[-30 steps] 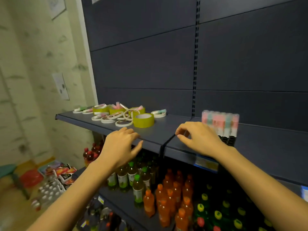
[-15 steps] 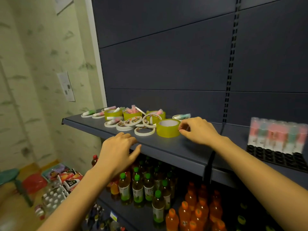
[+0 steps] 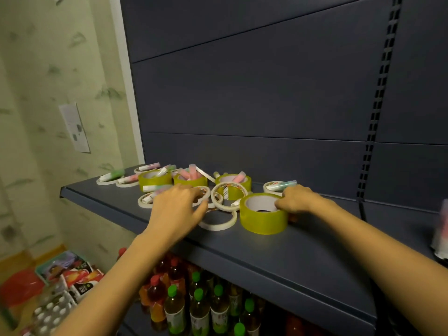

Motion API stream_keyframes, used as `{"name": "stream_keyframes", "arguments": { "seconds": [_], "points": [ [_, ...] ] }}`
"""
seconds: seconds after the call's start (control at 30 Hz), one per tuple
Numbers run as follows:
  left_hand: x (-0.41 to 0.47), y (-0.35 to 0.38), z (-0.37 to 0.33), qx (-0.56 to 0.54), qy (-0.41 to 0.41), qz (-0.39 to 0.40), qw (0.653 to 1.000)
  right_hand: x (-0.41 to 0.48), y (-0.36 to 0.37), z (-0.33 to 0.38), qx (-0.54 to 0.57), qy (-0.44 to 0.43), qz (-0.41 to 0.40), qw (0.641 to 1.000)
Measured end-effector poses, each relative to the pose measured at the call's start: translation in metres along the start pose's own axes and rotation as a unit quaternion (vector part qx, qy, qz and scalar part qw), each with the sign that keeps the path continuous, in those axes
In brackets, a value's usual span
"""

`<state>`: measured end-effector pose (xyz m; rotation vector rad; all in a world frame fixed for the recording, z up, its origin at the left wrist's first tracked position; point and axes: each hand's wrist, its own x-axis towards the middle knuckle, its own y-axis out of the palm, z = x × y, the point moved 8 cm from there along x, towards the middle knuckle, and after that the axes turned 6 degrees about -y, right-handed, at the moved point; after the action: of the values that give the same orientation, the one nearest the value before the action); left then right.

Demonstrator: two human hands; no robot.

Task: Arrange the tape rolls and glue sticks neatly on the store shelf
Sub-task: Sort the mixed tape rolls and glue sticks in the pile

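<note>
A jumble of tape rolls and glue sticks lies on the dark shelf (image 3: 278, 253). Nearest is a wide yellow tape roll (image 3: 263, 218); my right hand (image 3: 297, 198) grips its right rim, fingers inside the core. My left hand (image 3: 178, 206) hovers palm down, fingers spread, over thin white tape rolls (image 3: 218, 223) and holds nothing. Behind stand more yellow rolls (image 3: 155, 180) with pink and green glue sticks (image 3: 191, 172) lying in and across them. A thin white roll (image 3: 226, 190) leans upright in the middle.
A block of upright glue sticks (image 3: 442, 229) is blurred at the right edge. The shelf below holds drink bottles (image 3: 198, 309) with green and red caps. Boxes and a red object (image 3: 20, 286) lie on the floor at lower left, by the papered wall.
The view swung left and closer to the pile. My right hand moved from the shelf's front edge to the wide yellow roll and gripped its rim. My left hand rose from the edge over the white rolls.
</note>
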<state>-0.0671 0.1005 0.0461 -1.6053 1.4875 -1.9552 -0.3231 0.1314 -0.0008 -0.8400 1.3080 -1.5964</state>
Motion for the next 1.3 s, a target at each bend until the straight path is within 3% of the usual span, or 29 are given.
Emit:
{"name": "stream_keyframes", "arguments": {
  "seconds": [0.2, 0.33, 0.5, 0.73, 0.97, 1.3],
  "points": [
    [0.059, 0.036, 0.000, 0.015, 0.010, 0.008, 1.000, -0.008, -0.034, -0.008, -0.057, 0.000, -0.108, 0.993],
    [0.090, 0.069, -0.002, 0.059, 0.037, 0.066, 0.995, -0.022, -0.044, -0.021, -0.058, 0.041, -0.146, 0.987],
    [0.106, 0.099, -0.001, -0.033, 0.061, 0.136, 0.988, -0.041, -0.044, -0.027, -0.058, 0.084, -0.163, 0.981],
    [0.117, 0.069, -0.014, -0.118, 0.111, 0.057, 0.985, -0.092, -0.041, -0.045, -0.040, 0.160, -0.209, 0.964],
    [0.091, 0.039, -0.089, -0.180, 0.179, 0.066, 0.965, -0.176, -0.055, -0.081, -0.028, 0.228, -0.251, 0.940],
    [0.016, -0.006, -0.231, -0.254, 0.250, 0.067, 0.932, -0.312, -0.077, -0.173, -0.040, 0.307, -0.249, 0.918]
  ]
}}
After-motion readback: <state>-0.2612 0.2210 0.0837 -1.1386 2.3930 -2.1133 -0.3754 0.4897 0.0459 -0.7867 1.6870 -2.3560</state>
